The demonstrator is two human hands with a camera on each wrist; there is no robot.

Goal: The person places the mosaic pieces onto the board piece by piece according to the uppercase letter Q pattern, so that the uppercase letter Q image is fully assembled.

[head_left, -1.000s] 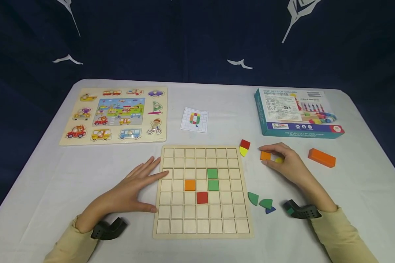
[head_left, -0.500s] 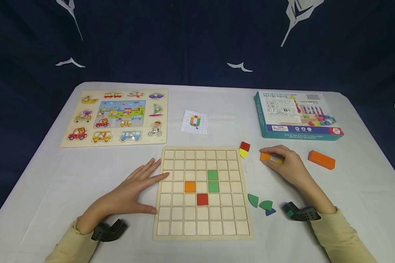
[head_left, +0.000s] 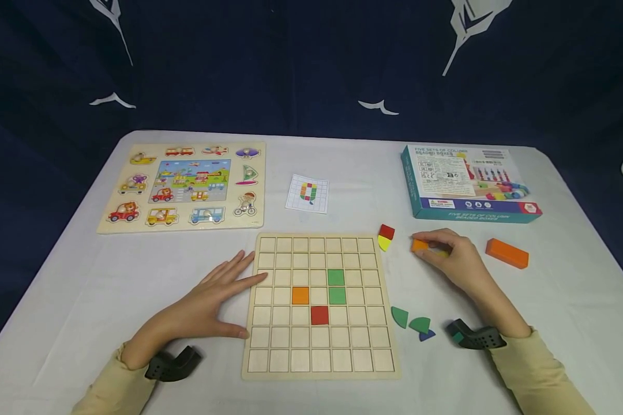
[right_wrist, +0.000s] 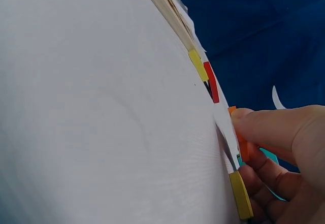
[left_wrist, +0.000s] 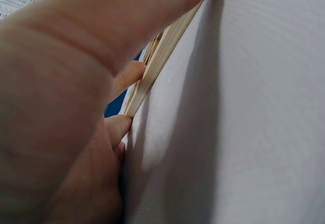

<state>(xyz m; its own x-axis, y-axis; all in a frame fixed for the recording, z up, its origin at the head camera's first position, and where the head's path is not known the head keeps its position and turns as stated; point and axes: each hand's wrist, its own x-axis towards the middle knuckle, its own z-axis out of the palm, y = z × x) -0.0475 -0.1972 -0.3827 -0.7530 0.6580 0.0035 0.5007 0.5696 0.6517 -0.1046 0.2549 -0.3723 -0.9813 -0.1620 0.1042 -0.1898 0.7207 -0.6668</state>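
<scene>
head view: right hand (head_left: 454,258) is pinching an orange square tile (head_left: 419,245) between thumb and fingers, right of the wooden grid board (head_left: 319,337). left hand (head_left: 202,308) is gripping nothing: fingers are spreading straight, thumb and index touching the board's left edge, probably steadying it. orange square (head_left: 300,295), red square (head_left: 319,315) and two green squares (head_left: 336,286) are sitting in board cells, ridges likely stopping any slide. pattern card (head_left: 307,193) is lying beyond the board's far edge, presumably for easy viewing. loose red tile (head_left: 386,231) and yellow tile (head_left: 385,243) are lying just beside its far right corner, green quarter-circles (head_left: 419,324) and a blue piece (head_left: 427,335) by its right edge, likely for right-hand reach.

right wrist view is showing the side of a yellow piece (right_wrist: 241,196) by the lower fingers, mostly covered from above; can't tell if touching. left wrist view is showing the board's side face behind the fingertips; head view isn't.
</scene>
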